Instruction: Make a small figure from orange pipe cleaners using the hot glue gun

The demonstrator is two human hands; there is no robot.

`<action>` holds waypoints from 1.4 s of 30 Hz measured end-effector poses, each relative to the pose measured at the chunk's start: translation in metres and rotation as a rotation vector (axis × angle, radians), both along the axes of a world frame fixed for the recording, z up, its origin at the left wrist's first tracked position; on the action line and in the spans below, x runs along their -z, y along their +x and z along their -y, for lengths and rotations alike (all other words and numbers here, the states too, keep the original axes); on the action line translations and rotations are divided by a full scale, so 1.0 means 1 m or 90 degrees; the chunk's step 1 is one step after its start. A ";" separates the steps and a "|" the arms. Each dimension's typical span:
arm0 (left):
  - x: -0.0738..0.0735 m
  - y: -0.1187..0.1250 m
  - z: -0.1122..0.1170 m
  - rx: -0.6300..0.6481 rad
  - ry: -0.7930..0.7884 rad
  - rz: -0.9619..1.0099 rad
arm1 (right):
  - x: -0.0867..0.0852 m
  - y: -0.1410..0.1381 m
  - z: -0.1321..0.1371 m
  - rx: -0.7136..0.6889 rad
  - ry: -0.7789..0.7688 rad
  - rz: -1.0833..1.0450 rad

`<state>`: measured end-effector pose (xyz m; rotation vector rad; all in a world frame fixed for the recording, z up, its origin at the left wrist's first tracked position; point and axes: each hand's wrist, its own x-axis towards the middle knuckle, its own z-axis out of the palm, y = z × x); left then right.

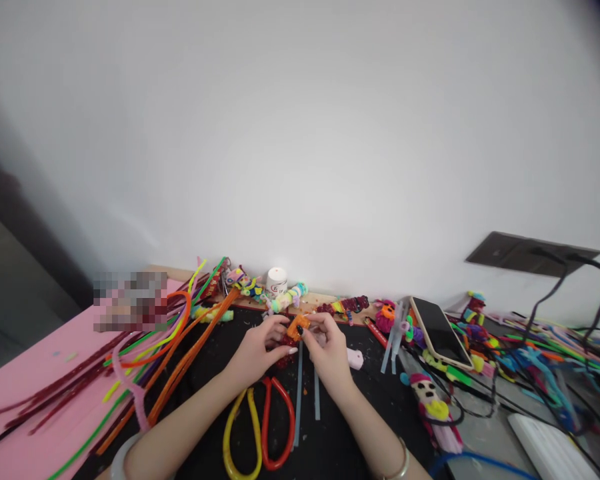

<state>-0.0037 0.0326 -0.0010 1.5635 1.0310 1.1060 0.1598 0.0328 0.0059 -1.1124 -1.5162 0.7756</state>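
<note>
My left hand (260, 350) and my right hand (330, 353) meet over a black mat (325, 440), fingers pinched together on a small orange fuzzy piece (298, 327). A dark red fuzzy lump (286, 345) sits just under it by my left fingers. Under my wrists lie a yellow loop (240, 433) and a red loop (280, 427) of thick pipe cleaner, and two clear glue sticks (299, 393). A small pink object (355, 359) lies right of my right hand.
Long pipe cleaners (170, 347) fan over a pink sheet (25, 400) at left. Small pipe-cleaner figures (290, 297) and a white roll (277, 281) line the wall. A phone (437, 328), a doll figure (430, 400), cables and loose colourful stems (530, 360) crowd the right.
</note>
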 end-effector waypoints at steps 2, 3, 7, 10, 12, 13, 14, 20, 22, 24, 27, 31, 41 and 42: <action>0.000 0.000 0.000 0.004 0.003 0.000 | 0.002 0.001 -0.001 -0.011 -0.006 0.010; 0.000 0.000 0.000 0.005 0.004 0.000 | 0.002 0.001 -0.001 -0.013 -0.006 0.018; -0.001 0.001 0.000 0.000 -0.001 -0.005 | 0.007 0.002 -0.001 -0.008 0.016 0.053; 0.000 0.001 -0.001 0.002 -0.004 -0.008 | 0.011 0.005 -0.003 -0.010 0.023 0.063; 0.001 0.001 -0.001 0.006 -0.005 -0.010 | 0.014 0.006 -0.004 -0.011 0.023 0.062; 0.001 0.001 -0.001 0.007 -0.006 -0.012 | 0.015 0.006 -0.005 -0.012 0.024 0.061; 0.001 0.001 -0.001 0.007 -0.007 -0.015 | 0.016 0.006 -0.005 -0.013 0.026 0.062; 0.000 0.000 0.000 -0.044 0.065 -0.044 | 0.008 0.002 0.001 0.032 0.075 0.021; -0.001 -0.004 -0.002 -0.137 0.127 -0.074 | 0.004 0.001 0.004 0.063 0.097 0.012; -0.001 -0.011 -0.006 -0.237 0.178 -0.115 | 0.002 0.002 0.007 0.082 0.112 0.036; 0.001 -0.025 -0.015 -0.310 0.212 -0.184 | 0.003 0.006 0.010 0.083 0.132 0.097; 0.004 -0.038 -0.024 -0.342 0.246 -0.303 | 0.007 0.009 0.013 0.073 0.158 0.130; -0.006 -0.017 0.006 -0.024 0.358 -0.302 | 0.009 0.002 0.015 0.016 0.044 -0.019; -0.005 -0.015 0.009 -0.016 0.344 -0.297 | 0.009 0.001 0.016 0.007 0.032 -0.034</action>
